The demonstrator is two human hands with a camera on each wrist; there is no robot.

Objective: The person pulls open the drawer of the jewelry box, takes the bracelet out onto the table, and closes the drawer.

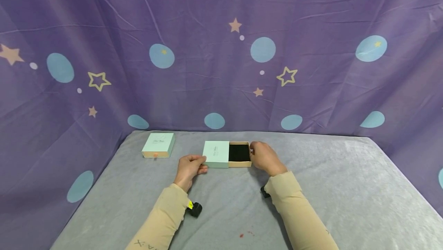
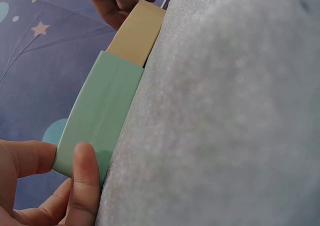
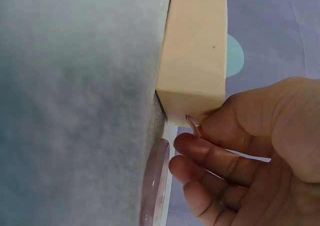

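Note:
A mint-green drawer box [image 1: 216, 154] lies on the grey cloth, its cream drawer [image 1: 240, 164] partly out to the right. Black lining [image 1: 239, 152] fills the visible part of the drawer. At the left end of the sleeve, my left hand [image 1: 189, 169] grips it between thumb and fingers; the left wrist view shows fingertips [image 2: 86, 161] on the green side. My right hand [image 1: 264, 157] is at the drawer's outer end. In the right wrist view its thumb and index finger pinch a small ribbon pull tab [image 3: 193, 126].
A second mint-green box [image 1: 158, 144], closed, lies at the back left with a small orange tab at its front. The grey cloth [image 1: 221, 207] bears small red marks [image 1: 241, 235]. A purple curtain [image 1: 207, 80] hangs behind. A glossy pinkish edge [image 3: 156, 181] shows beside my right fingers.

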